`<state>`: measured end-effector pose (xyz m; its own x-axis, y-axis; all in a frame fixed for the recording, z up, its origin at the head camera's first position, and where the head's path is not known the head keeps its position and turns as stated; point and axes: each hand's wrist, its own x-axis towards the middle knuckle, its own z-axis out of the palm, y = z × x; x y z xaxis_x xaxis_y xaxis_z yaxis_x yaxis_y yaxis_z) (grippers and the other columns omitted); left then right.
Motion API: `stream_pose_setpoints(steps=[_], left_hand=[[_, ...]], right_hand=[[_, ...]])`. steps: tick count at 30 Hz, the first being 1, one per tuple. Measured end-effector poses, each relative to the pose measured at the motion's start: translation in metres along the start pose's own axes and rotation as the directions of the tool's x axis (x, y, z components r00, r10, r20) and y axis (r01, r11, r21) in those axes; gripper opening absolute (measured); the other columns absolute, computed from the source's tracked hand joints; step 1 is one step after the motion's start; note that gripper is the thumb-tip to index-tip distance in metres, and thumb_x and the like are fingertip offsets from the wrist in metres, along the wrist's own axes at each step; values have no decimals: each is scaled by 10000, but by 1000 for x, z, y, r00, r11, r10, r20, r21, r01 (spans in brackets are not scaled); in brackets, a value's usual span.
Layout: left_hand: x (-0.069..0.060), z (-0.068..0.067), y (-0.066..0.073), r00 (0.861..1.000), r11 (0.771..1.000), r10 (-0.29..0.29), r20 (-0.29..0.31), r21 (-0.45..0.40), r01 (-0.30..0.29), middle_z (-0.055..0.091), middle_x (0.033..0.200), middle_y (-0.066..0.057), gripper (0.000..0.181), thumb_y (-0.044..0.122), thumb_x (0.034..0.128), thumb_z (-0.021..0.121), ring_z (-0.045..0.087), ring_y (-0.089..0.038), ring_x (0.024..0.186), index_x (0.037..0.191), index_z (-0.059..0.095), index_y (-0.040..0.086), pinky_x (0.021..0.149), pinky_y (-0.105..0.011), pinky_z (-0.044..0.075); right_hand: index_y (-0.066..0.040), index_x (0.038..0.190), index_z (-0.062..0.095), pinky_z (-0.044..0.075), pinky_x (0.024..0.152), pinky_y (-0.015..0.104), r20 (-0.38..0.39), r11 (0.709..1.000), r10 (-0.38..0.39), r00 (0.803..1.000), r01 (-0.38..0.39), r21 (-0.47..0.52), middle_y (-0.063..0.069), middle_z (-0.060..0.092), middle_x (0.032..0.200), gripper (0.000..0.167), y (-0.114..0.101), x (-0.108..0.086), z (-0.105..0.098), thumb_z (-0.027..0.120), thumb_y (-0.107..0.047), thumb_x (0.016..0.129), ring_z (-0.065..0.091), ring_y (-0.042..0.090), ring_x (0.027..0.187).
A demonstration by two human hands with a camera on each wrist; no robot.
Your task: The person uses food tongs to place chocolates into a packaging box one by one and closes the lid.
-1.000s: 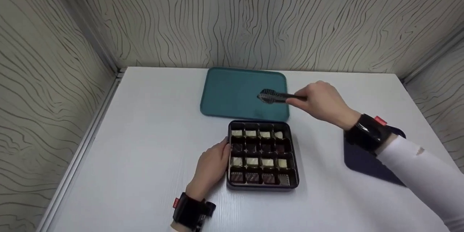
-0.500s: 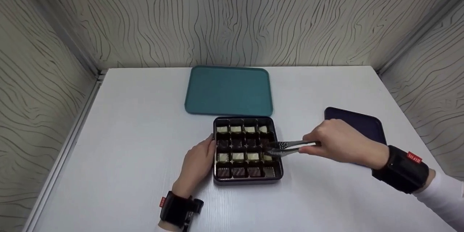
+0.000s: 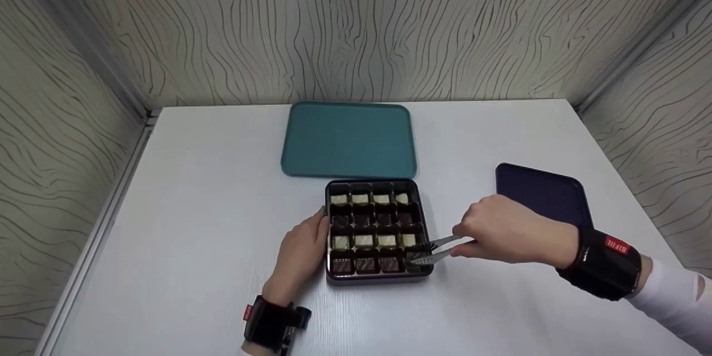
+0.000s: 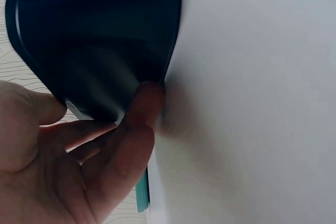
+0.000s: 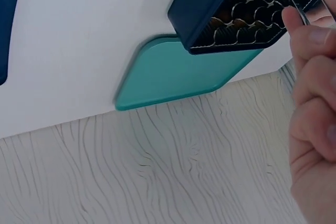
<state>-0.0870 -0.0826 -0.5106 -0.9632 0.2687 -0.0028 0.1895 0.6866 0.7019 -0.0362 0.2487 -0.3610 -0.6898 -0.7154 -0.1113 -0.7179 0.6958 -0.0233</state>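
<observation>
A dark square tin [image 3: 378,279] holds a divided insert with rows of white and dark chocolates. My left hand [image 3: 300,253] holds the tin's left side; in the left wrist view its curved fingers and thumb touch the tin wall [image 4: 89,30]. Metal tongs [image 3: 443,252] are gripped in my right hand [image 3: 509,229], to the right of the tin. The tong tips stand apart at the front-right compartment, around the dark chocolate [image 3: 414,257] there, which they partly hide. Whether they touch it, I cannot tell.
A teal tray [image 3: 349,139] lies just behind the tin, with nothing visible on it. To the right, partly behind my right forearm, is a dark navy lid-like panel [image 3: 542,194]. Wood-patterned walls [image 3: 356,28] surround the white table [image 3: 211,189].
My right hand has brought the tongs from above the teal tray down to the tin, then to its front-right compartment. The tong tips have spread. My left hand stays at the tin.
</observation>
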Motion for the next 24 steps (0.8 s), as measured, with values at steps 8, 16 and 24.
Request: stream_pose_setpoints(steps=[8,16,24], left_hand=[[1,-1,1,1000,1000,-11,8,-4,11,699,1383,-221,458,264,1124,437,697,-441,1240,1483,583,19,1032,-572,565],[1,-1,1,1000,1000,-6,6,-4,6,699,1381,-224,452,257,1124,441,696,-449,1234,1487,582,29,1029,-581,562],[0,0,1,1000,1000,-17,20,-8,17,699,1378,-230,471,277,1131,418,704,-442,1219,1482,578,7,1012,-572,574]], right_hand=[[-211,645,691,302,471,204,85,992,-31,996,41,-118,-116,573,535,342,-8,18,-7,820,-417,887,384,15,474],[-210,528,527,336,467,216,113,969,-106,988,128,-210,-101,494,488,506,-9,36,-10,838,-435,857,379,38,456],[-196,569,635,388,474,217,136,961,-144,980,171,-218,-86,583,512,420,-12,44,0,882,-436,809,422,36,457]])
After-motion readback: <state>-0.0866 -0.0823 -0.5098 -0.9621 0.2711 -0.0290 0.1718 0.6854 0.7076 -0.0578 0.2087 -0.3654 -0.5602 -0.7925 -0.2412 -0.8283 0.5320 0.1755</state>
